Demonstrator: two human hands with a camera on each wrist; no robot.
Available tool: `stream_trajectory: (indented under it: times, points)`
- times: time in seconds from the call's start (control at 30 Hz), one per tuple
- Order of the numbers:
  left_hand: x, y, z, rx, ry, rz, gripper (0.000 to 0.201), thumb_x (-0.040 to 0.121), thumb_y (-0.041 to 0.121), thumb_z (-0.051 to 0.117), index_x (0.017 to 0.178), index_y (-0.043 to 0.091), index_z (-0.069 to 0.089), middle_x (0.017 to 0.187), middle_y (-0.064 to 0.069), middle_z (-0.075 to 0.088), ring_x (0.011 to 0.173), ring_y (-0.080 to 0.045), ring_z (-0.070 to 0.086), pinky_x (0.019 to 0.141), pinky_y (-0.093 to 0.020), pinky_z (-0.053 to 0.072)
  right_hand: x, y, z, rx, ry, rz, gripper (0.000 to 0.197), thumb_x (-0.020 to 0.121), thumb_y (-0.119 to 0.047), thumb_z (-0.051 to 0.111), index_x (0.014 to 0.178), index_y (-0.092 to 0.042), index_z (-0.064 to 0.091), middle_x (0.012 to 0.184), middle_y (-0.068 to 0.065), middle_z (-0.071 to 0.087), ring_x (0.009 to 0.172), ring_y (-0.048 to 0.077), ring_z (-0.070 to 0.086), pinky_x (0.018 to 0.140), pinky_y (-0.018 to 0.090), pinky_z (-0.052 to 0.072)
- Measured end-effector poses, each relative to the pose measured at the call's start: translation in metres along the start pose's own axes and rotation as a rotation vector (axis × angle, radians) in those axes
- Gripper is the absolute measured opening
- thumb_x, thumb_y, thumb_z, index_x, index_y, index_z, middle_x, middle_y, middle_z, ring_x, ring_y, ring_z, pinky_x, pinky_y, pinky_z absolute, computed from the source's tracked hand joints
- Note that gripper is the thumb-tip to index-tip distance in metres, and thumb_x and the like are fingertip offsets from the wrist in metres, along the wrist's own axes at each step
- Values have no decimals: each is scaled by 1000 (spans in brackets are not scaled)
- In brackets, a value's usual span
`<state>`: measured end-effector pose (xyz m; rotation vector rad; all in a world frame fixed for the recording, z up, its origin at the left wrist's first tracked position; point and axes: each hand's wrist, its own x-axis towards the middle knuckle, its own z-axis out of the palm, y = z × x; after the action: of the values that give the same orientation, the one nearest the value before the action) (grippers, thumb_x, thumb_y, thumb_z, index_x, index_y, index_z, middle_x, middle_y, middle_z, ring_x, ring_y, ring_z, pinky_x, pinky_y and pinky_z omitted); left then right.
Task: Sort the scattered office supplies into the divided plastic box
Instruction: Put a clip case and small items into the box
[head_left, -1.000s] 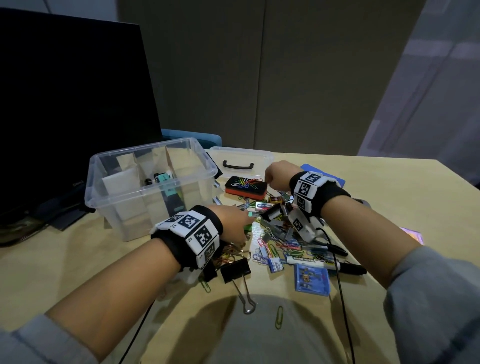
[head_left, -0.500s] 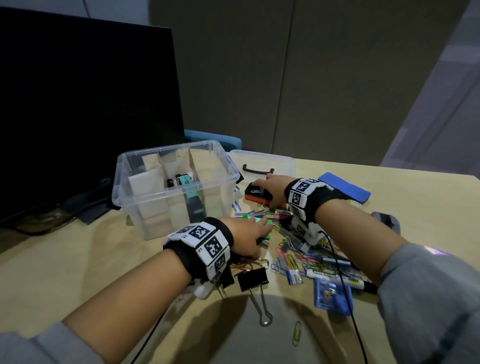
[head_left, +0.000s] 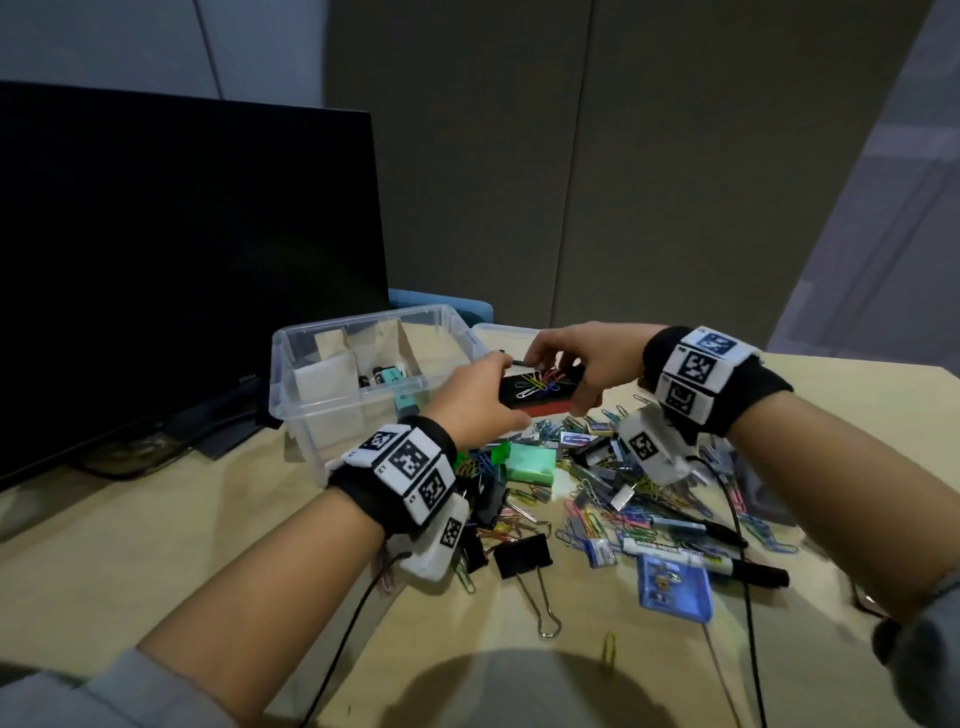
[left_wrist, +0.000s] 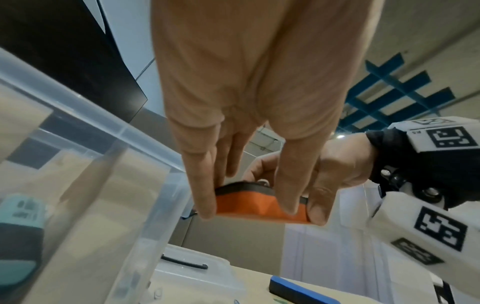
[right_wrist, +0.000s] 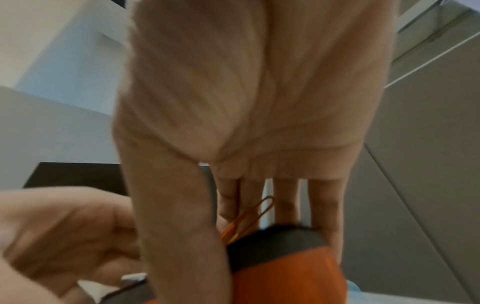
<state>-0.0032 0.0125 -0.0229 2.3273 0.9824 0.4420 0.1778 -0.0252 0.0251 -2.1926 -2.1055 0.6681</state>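
Both hands hold one item, a flat block (head_left: 540, 397) with a black top and an orange underside, raised above the table (head_left: 156, 545) just right of the box (head_left: 332, 410). Coloured clips (head_left: 540, 385) cling to its black face, which suggests a magnetic surface, probably an eraser.

The left hand (head_left: 475, 400) grips the near-left end, fingers and thumb curled round the edge. This probably serves as the steadying hold. The right hand (head_left: 576, 358) grips the far-right end with its thumb on the underside, while its fingertips (head_left: 543, 361) curl down over the top face at the clips. The likely purpose is to strip the clips before the block is stored; whether a clip is already pinched cannot be told. In the right wrist view an orange clip (right_wrist: 249, 218) stands up from the black face between thumb and fingers.

The box is clear plastic with card dividers. One compartment holds a teal item (head_left: 389, 374); the others look empty as far as visible. Most supplies remain on the table in the pile (head_left: 623, 493): clips, binder clips (head_left: 522, 556), markers (head_left: 711, 558), a green pad (head_left: 530, 462). Sorting is at an early stage.

Holding the block level keeps loose clips from sliding off.
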Motion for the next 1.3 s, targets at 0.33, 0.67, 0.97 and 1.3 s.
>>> stream_trajectory:
  times: [0.33,0.67,0.97,1.3]
  points:
    - [-29,-17,-42,-64,87,5,62,72,22,84,126,14,57,120,-3,63,103,-16,61,91,-28,50,-1,-30,1,93,51,-111,75,74,-17,81,137,-26,41,127,-9,49,110,11,53,93,25,45]
    - [-55,-75,-124,38,289,-112,66,72,32,83,130,20,55,122,0,61,105,-12,58,89,-30,51,45,-47,24,-262,279,-216,48,84,-25,71,129,-28,56,126,-4,44,99,13,51,87,31,45]
    - [-46,-108,-123,20,252,-139,62,80,30,76,135,20,48,126,-1,57,105,-12,57,82,-27,53,57,-44,26,-404,373,-108,25,86,-21,68,110,-25,66,121,-10,53,106,17,55,86,36,50]
    - [-26,-92,-104,85,174,-35,65,81,33,76,138,20,46,132,0,51,116,-12,50,96,-26,45,63,-7,16,-332,420,-14,26,79,-3,69,92,-26,69,115,-5,59,102,22,58,82,27,44]
